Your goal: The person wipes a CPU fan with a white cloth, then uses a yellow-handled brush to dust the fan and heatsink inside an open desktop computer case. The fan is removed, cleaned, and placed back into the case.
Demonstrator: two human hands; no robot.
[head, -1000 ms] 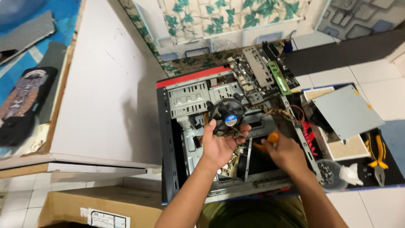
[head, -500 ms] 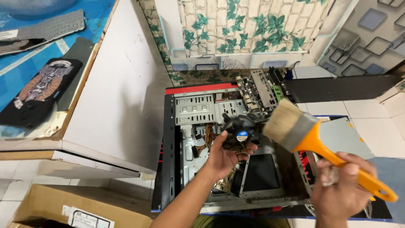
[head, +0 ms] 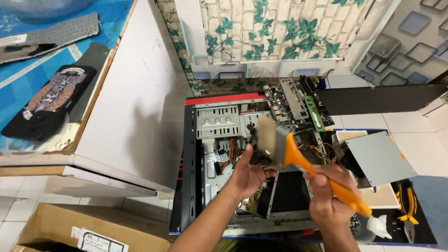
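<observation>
An open black computer case lies on its side on the floor. Over it, my left hand holds a round black cooler fan, mostly hidden behind a brush. My right hand grips the orange handle of a wide paintbrush; its pale bristles press against the fan. A green motherboard leans at the case's far right corner, with coloured cables inside the case.
A white cabinet side stands left of the case. A grey metal drive lies to the right, with yellow-handled pliers beyond. A cardboard box sits at lower left. A black graphics card rests on the blue-topped table.
My right hand has brought the paintbrush in from the right, and the bristles now cover the fan. One second ago that hand was down in the case beside the fan.
</observation>
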